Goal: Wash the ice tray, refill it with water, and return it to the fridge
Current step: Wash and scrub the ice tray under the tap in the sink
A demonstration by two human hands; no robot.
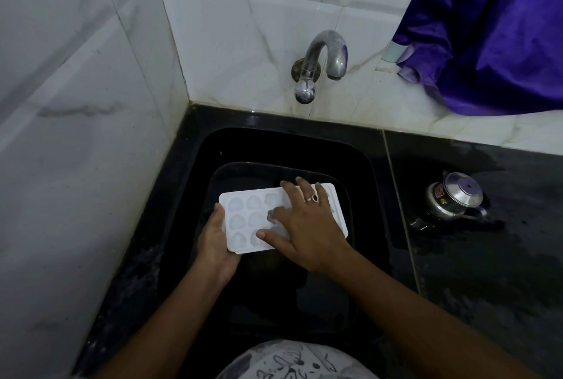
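A white ice tray [243, 220] with rounded moulds is held level over the black sink [359, 165]. My left hand [214, 244] grips its left end, thumb on the rim and fingers underneath. My right hand [304, 223], with a ring on one finger, lies spread flat on the tray's right half, the fingers touching the moulds and covering several of them. A metal tap [323, 62] sticks out of the tiled wall above the sink; no water runs from it.
A small steel pot with a lid [454, 200] stands on the wet black counter [487, 256] to the right of the sink. A purple cloth [493, 28] hangs at the upper right. White tiled walls [76, 135] close in the left and back.
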